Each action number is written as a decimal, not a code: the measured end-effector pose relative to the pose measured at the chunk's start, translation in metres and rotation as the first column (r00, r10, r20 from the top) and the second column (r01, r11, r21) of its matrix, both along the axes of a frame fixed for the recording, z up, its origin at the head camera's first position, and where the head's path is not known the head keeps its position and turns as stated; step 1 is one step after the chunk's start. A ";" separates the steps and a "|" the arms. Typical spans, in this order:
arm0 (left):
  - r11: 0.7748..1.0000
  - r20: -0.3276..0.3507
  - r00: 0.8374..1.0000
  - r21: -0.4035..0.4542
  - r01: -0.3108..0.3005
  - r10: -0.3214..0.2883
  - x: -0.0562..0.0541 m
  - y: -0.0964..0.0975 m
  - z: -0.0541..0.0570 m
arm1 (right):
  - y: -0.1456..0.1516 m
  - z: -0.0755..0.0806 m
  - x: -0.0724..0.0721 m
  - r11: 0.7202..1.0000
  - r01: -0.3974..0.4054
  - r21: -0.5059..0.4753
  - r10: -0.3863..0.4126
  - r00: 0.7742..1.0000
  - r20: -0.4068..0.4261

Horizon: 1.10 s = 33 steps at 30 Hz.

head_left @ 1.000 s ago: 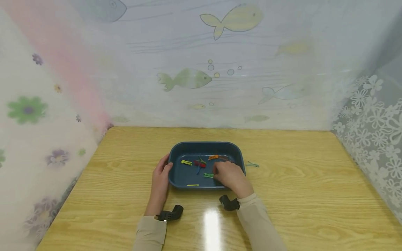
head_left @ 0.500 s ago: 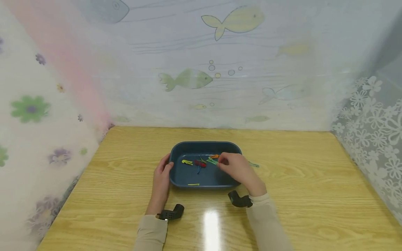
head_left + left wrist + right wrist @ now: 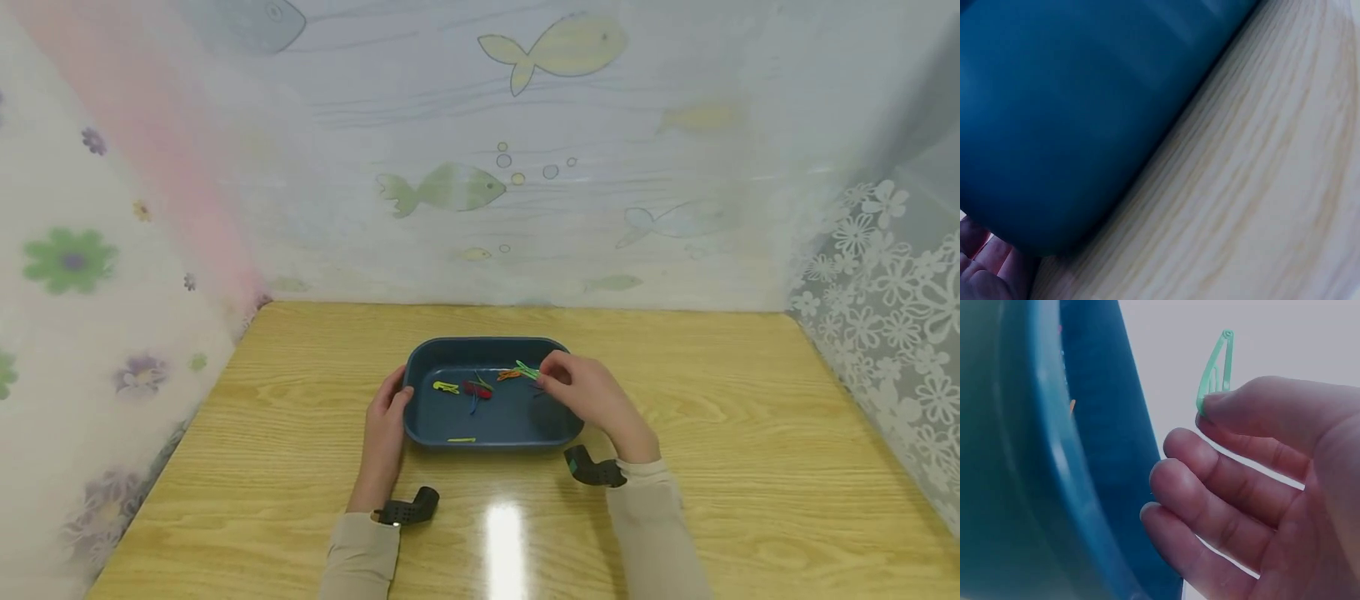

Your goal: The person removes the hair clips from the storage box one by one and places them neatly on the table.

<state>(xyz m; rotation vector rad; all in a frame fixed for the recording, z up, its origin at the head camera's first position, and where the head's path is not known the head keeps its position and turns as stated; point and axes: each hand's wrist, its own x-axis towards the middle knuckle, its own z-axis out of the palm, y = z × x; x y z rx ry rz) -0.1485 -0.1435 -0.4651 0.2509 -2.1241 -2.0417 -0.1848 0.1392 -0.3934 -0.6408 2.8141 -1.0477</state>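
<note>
My right hand point(image 3: 596, 396) is raised over the right end of a dark blue basin point(image 3: 525, 429). Between thumb and forefinger it pinches a green snap hair clip point(image 3: 1215, 375); the other fingers are loosely bent. My left hand point(image 3: 386, 425) holds the basin's left side, thumb at the rim and fingers along the outer wall, partly hidden by it. On the basin floor lie a yellow hair clip point(image 3: 446, 387), a dark red piece point(image 3: 477, 390) with a blue clip point(image 3: 473, 406) against it, an orange clip point(image 3: 508, 376), and a thin yellow clip point(image 3: 461, 440) near the front.
The basin stands on a wood-grain table point(image 3: 720, 433). A curtain with printed fish point(image 3: 461, 187) hangs behind the table's back edge, and flowered sheets close in both sides. Black wrist cameras point(image 3: 592, 468) sit at both cuffs.
My right hand has lifted the green clip from the basin's front and carried it back and right. A pale green clip seen on the table earlier is now out of sight. The left hand stays put.
</note>
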 end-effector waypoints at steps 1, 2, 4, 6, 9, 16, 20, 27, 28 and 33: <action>1.000 0.000 1.000 0.002 -0.001 0.001 0.000 0.000 0.000 | 0.001 0.000 0.000 1.000 -0.004 -0.008 0.004 1.000 0.006; 1.000 0.002 1.000 0.004 -0.001 0.001 0.000 0.000 0.000 | 0.002 0.000 0.000 1.000 -0.007 -0.017 0.007 1.000 0.011; 1.000 0.012 1.000 0.005 0.001 -0.001 0.000 -0.001 0.001 | 0.003 0.001 0.000 0.999 -0.005 -0.034 0.006 1.000 0.017; 1.000 0.015 1.000 -0.004 0.001 -0.001 0.000 -0.002 0.002 | 0.003 0.001 -0.002 0.999 -0.001 -0.055 0.002 1.000 0.020; 1.000 0.013 1.000 -0.019 -0.015 0.015 0.001 -0.006 0.004 | 0.001 0.002 -0.004 0.997 -0.008 -0.083 0.010 1.000 0.023; 1.000 0.005 1.000 0.002 -0.012 0.012 0.001 -0.010 0.004 | 0.000 -0.001 -0.005 0.994 -0.006 -0.113 0.008 1.000 0.022; 1.000 0.006 1.000 0.011 -0.011 0.011 0.000 -0.008 0.003 | 0.005 -0.003 -0.005 0.990 0.037 -0.135 -0.035 0.999 0.013; 1.000 0.013 1.000 0.027 0.007 -0.007 -0.002 -0.002 0.001 | 0.016 -0.007 -0.006 0.982 0.100 -0.161 -0.102 0.995 -0.007; 1.000 0.019 1.000 0.026 0.006 -0.007 -0.002 -0.002 0.001 | 0.016 -0.008 -0.006 0.981 0.106 -0.160 -0.109 0.994 -0.009; 1.000 0.023 1.000 0.029 0.002 -0.002 -0.001 -0.001 0.000 | 0.019 -0.009 -0.006 0.977 0.154 -0.150 -0.162 0.986 -0.039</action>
